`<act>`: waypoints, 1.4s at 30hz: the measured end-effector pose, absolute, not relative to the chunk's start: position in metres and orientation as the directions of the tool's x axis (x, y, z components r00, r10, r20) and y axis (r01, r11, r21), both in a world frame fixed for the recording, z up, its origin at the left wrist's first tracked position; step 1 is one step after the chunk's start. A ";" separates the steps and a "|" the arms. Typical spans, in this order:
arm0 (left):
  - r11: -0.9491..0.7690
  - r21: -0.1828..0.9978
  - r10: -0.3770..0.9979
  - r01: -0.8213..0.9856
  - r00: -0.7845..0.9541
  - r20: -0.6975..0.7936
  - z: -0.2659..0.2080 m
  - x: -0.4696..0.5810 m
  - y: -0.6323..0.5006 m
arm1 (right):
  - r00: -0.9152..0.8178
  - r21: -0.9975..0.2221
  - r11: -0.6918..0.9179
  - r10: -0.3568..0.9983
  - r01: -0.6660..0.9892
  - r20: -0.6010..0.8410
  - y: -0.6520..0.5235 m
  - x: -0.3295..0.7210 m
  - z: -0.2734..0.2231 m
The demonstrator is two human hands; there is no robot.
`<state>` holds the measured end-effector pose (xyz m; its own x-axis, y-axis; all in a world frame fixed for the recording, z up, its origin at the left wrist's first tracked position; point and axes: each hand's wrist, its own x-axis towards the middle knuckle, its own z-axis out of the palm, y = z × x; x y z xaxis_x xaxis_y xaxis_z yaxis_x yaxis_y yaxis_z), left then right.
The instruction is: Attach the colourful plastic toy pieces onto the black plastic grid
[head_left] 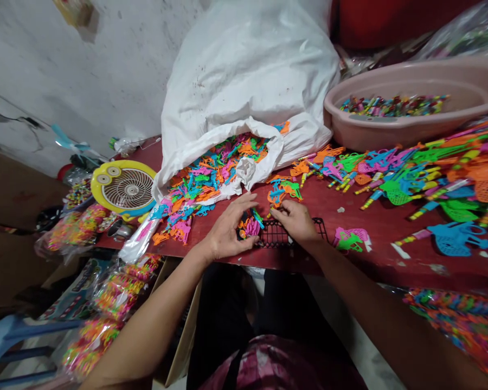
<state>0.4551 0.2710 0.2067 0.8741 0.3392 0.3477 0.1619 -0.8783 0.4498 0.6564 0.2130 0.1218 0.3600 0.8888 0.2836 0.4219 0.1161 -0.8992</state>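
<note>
A black wire basket (277,234) sits near the front edge of the red table. My left hand (230,225) curves around its left end, thumb and fingers apart, beside a small bunch of pink, orange and blue plastic pieces (251,226). Over the basket's back rim, my right hand (297,221) is closed in a pinch; whatever its fingertips hold is too small to make out. Just beyond them lies a little pile of orange, blue and green plastic toy pieces (282,190). A pink and green piece (351,239) rests right of the basket.
Behind my hands, a big white sack (248,65) spills many plastic pieces (211,170) onto the red table (374,265). A yellow fan (126,189) stands left. To the right are a pink tub (390,127) and long heaped toys (398,189). Bagged toys (120,295) hang lower left.
</note>
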 end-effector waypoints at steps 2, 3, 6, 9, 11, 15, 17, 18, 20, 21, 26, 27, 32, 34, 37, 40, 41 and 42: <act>-0.869 0.464 0.353 0.173 0.873 0.336 0.208 0.454 0.270 | 0.350 -0.905 0.120 0.895 0.409 0.276 0.213 0.656 0.122; -0.865 0.470 0.357 0.176 0.874 0.331 0.209 0.453 0.270 | 0.341 -0.907 0.118 0.901 0.404 0.269 0.213 0.656 0.122; -0.859 0.480 0.361 0.177 0.875 0.323 0.211 0.452 0.270 | 0.331 -0.905 0.098 0.910 0.415 0.251 0.214 0.654 0.120; -0.855 0.486 0.365 0.181 0.876 0.316 0.212 0.453 0.269 | 0.333 -0.901 0.089 0.910 0.425 0.247 0.215 0.652 0.116; -0.854 0.484 0.370 0.188 0.875 0.313 0.212 0.454 0.269 | 0.342 -0.900 0.093 0.904 0.426 0.256 0.216 0.651 0.114; -0.855 0.477 0.381 0.204 0.872 0.309 0.212 0.455 0.267 | 0.321 -0.882 0.137 0.897 0.451 0.303 0.216 0.650 0.112; -0.854 0.478 0.383 0.206 0.871 0.308 0.211 0.455 0.267 | 0.297 -0.863 0.164 0.894 0.477 0.334 0.216 0.649 0.114; -0.854 0.478 0.384 0.207 0.870 0.309 0.211 0.455 0.267 | 0.286 -0.857 0.172 0.895 0.486 0.342 0.216 0.649 0.115; -0.852 0.481 0.385 0.207 0.869 0.309 0.211 0.455 0.267 | 0.265 -0.854 0.172 0.905 0.491 0.334 0.216 0.648 0.117; -0.851 0.483 0.385 0.206 0.870 0.309 0.211 0.455 0.267 | 0.251 -0.856 0.170 0.912 0.489 0.324 0.215 0.647 0.117; -0.853 0.484 0.380 0.198 0.870 0.315 0.210 0.455 0.267 | 0.177 -0.826 0.180 0.932 0.534 0.317 0.214 0.646 0.118; -0.855 0.481 0.377 0.196 0.870 0.317 0.210 0.456 0.266 | 0.158 -0.810 0.186 0.933 0.556 0.323 0.214 0.645 0.117; -0.862 0.473 0.364 0.182 0.872 0.328 0.210 0.457 0.266 | 0.020 -0.680 0.240 0.937 0.693 0.350 0.213 0.644 0.122; -0.867 0.469 0.352 0.169 0.874 0.334 0.210 0.457 0.267 | -0.025 -0.609 0.233 0.943 0.758 0.331 0.214 0.643 0.127; -0.873 0.451 0.344 0.186 0.889 0.300 0.212 0.458 0.267 | -0.045 -0.524 0.185 0.962 0.831 0.269 0.216 0.640 0.135; -0.868 0.443 0.358 0.222 0.899 0.251 0.214 0.457 0.267 | -0.067 -0.501 0.165 0.976 0.849 0.206 0.220 0.640 0.142; -0.868 0.443 0.359 0.225 0.900 0.248 0.215 0.457 0.267 | -0.081 -0.503 0.172 0.977 0.847 0.197 0.221 0.640 0.143; -0.868 0.443 0.358 0.223 0.899 0.251 0.215 0.456 0.267 | -0.098 -0.508 0.186 0.976 0.841 0.195 0.221 0.641 0.144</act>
<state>0.4561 0.2668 0.2149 0.8992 0.3585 0.2509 0.2225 -0.8684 0.4432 0.6413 0.2214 0.1444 -0.0979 0.9760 0.1946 0.8411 0.1857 -0.5080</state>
